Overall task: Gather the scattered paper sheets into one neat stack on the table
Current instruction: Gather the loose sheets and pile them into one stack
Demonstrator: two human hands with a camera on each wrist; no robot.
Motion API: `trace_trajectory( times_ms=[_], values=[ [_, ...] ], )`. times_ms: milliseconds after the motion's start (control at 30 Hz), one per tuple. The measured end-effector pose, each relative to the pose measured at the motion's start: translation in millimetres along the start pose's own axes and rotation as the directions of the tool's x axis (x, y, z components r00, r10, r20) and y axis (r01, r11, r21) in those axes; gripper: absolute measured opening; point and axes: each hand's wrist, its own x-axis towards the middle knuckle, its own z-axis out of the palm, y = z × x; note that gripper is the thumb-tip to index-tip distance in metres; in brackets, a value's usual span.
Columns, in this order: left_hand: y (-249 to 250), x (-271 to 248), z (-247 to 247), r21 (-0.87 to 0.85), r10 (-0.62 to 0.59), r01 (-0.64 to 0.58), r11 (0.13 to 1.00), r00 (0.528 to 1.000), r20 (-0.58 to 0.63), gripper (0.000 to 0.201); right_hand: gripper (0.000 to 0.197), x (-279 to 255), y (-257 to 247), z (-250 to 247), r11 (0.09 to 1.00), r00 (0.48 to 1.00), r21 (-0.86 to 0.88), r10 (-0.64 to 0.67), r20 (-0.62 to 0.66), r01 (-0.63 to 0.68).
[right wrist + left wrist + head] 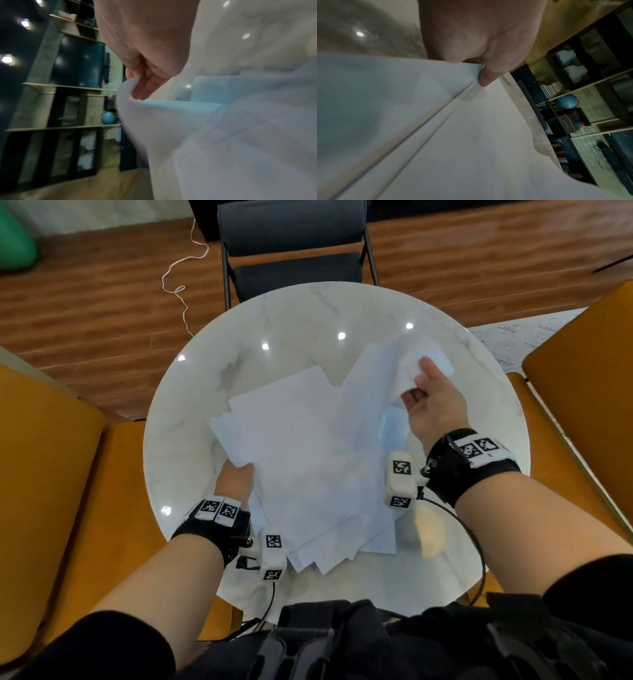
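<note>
Chairs point(291, 244) around paper-strewn table point(274, 313)

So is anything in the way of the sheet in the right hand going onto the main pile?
Nothing visible. The right hand pinches a lifted sheet directly beside the pile, which the left hand grips at its near-left edge.

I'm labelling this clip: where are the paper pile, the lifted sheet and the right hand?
paper pile point(301, 460), head view, flat middle of the top sheet.
lifted sheet point(416, 354), head view, raised part above the thumb.
right hand point(433, 402), head view, back of the hand.
</note>
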Motion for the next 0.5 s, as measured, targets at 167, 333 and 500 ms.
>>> trace_trajectory(
  times_ms=[167, 333, 500],
  values=[
    [4, -10, 12, -0.023, 0.004, -0.001, 1.0, 0.988, 0.153, 0.017, 0.025, -38, -15, 52, 0.988, 0.955, 0.152, -0.037, 0.295, -0.009],
    [6, -15, 18, -0.118, -0.002, 0.028, 0.993, 0.975, 0.22, 0.015, 0.024, -49, -18, 52, 0.977, 0.943, 0.205, -0.014, 0.333, -0.058],
    [10, -10, 21, -0.428, -0.123, 0.243, 0.87, 0.95, 0.288, 0.065, 0.032, -26, 25, -6, 0.938, 0.989, -0.345, 0.023, 0.143, 0.028]
  ],
)
